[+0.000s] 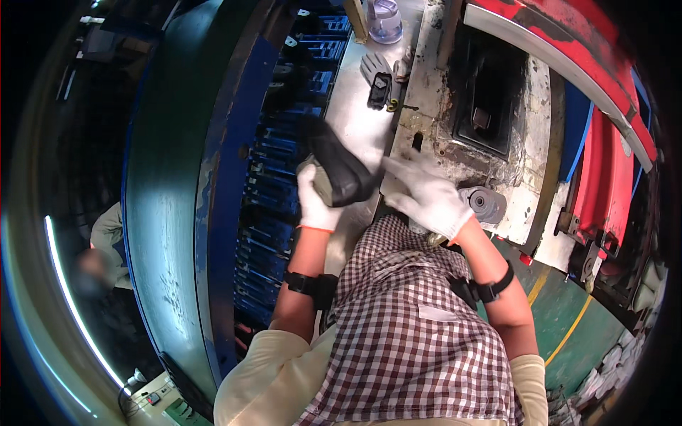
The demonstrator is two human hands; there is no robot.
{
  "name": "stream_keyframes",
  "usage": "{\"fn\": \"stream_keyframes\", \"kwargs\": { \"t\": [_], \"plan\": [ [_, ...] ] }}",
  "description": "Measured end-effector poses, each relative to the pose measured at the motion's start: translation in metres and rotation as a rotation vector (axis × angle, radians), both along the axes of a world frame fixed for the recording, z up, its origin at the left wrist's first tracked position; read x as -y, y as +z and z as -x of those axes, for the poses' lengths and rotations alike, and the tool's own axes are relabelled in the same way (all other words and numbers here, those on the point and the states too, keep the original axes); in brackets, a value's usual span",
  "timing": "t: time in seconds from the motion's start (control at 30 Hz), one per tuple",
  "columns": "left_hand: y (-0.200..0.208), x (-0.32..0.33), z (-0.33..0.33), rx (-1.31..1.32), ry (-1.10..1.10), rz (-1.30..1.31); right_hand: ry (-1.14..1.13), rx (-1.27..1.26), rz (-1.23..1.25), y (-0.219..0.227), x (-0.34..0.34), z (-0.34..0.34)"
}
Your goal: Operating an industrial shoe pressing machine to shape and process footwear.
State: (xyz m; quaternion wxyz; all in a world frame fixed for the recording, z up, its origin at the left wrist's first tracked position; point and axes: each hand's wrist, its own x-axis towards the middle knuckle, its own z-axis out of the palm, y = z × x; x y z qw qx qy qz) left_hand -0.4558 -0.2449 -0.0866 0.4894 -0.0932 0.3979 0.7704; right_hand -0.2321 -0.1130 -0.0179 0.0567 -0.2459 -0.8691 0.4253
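My left hand (316, 201), in a white glove with an orange cuff, is closed around a black shoe (347, 169). The shoe is tilted and a little blurred, and a beige part of it shows beside my fingers. To the right of it, my white-gloved right hand (428, 197) is held with fingers stretched toward the shoe, apart from it and holding nothing that I can see. Motion smears its fingertips. Just right of this hand is a grey rounded machine part (483, 204) with a round centre.
A metal bench (359, 117) carries a grey glove (374, 67), a small black device (380, 91) and a clear plastic jug (385, 23). On the left stands a rack of blue metal parts (266, 206). A red machine cover (604, 170) is at right; a person (106, 245) is far left.
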Motion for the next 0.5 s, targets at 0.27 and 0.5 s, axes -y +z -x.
{"fn": "stream_keyframes", "kwargs": {
  "t": [0.27,0.5],
  "plan": [
    [-0.154,0.055,0.193,-0.232,0.163,0.597,-0.529,0.012,-0.636,-0.022,0.014,-0.083],
    [-0.185,0.027,0.307,-0.666,0.222,0.997,-0.550,0.034,-0.614,-0.023,0.010,-0.079]
  ]
}}
